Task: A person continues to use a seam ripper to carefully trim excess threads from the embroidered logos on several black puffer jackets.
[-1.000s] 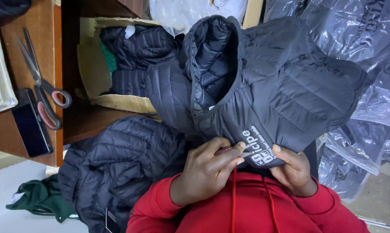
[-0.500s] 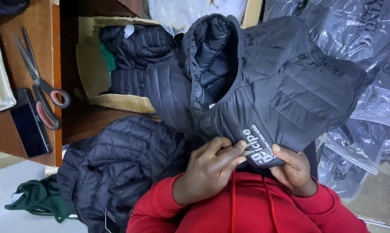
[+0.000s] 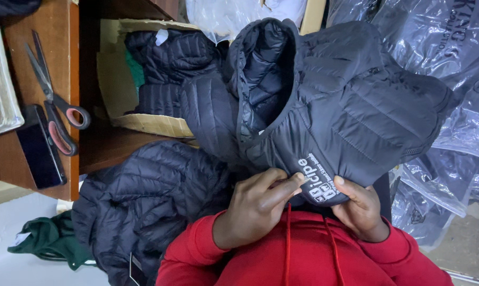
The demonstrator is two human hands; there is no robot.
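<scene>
A dark quilted hooded jacket (image 3: 345,100) lies in front of me with its hood opening facing up. My left hand (image 3: 258,204) pinches the jacket's edge beside a patch of white printed lettering. My right hand (image 3: 361,209) grips the same edge from the other side, thumb on top of the fabric. Both my sleeves are red (image 3: 303,259), with a red drawstring hanging between them.
Another dark quilted jacket (image 3: 144,201) lies heaped at lower left, with a green garment (image 3: 43,241) beside it. A cardboard box (image 3: 139,122) holds more dark jackets. Scissors (image 3: 54,100) and a black phone (image 3: 38,148) rest on a wooden shelf. Clear plastic bags (image 3: 451,58) pile up at right.
</scene>
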